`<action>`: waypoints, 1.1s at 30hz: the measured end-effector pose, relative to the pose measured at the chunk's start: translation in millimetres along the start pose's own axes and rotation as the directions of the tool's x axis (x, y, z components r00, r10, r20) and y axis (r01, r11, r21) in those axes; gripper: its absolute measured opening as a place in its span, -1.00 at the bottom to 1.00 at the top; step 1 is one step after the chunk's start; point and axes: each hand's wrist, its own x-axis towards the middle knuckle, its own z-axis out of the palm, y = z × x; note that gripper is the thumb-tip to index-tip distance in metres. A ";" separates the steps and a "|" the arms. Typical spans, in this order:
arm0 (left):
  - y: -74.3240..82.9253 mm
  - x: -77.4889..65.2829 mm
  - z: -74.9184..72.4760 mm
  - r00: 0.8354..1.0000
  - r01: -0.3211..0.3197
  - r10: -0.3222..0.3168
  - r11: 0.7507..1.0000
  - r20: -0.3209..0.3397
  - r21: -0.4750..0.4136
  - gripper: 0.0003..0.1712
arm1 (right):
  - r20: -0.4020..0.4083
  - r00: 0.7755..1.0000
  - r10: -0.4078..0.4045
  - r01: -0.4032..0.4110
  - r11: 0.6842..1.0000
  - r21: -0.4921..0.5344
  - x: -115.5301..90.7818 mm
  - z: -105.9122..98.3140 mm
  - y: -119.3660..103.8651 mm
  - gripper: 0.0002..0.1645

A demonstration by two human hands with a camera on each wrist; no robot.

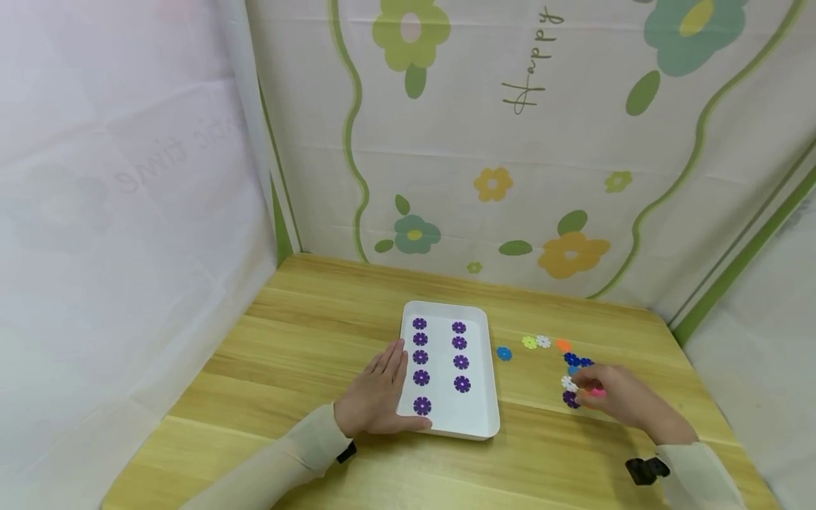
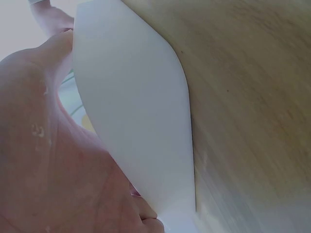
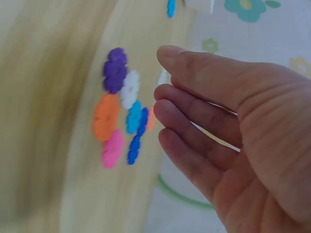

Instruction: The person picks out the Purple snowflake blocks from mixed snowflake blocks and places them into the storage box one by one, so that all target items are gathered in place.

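Observation:
A white tray [image 1: 446, 418] bears two columns of purple flower-shaped discs [image 1: 421, 378]. My left hand [image 1: 376, 393] lies along its left side and near corner, fingers extended and thumb by the front edge; the left wrist view has the palm close against the tray's outer wall [image 2: 136, 107]. Over a loose group of discs right of the tray hovers my right hand [image 1: 615, 397], its fingers gently bent. The right wrist view shows nothing between thumb and fingers. Nearest it are a purple disc [image 3: 115, 70], a white one [image 3: 130, 90], an orange one [image 3: 106, 117] and a pink one [image 3: 112, 149].
Between tray and group lie a light blue disc [image 1: 504, 353], a yellow-green disc [image 1: 530, 342] and a white disc [image 1: 543, 341]. The wooden table [image 1: 280, 354] backs onto a flower-printed curtain [image 1: 446, 142], with more cloth at both sides.

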 end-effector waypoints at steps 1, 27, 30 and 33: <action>-0.1 0.4 0.0 1.000 0.000 0.000 1.000 0.001 0.000 0.45 | -0.006 1.000 0.009 -0.009 1.000 -0.001 -0.8 3.3 3.4 -0.65; -1.2 1.0 3.4 1.000 -0.004 0.004 1.000 -0.009 0.002 0.45 | 0.064 0.998 0.010 -0.017 0.995 0.101 20.6 17.5 25.0 -0.72; -1.2 1.2 3.1 1.000 -0.003 0.003 1.000 -0.009 0.010 0.45 | 0.087 0.996 0.010 -0.021 0.991 0.130 22.5 17.3 23.8 -0.72; -1.5 1.5 3.0 1.000 0.001 -0.001 1.000 -0.007 0.008 0.46 | 0.108 0.994 -0.034 0.016 0.987 0.160 24.8 15.6 21.1 -0.80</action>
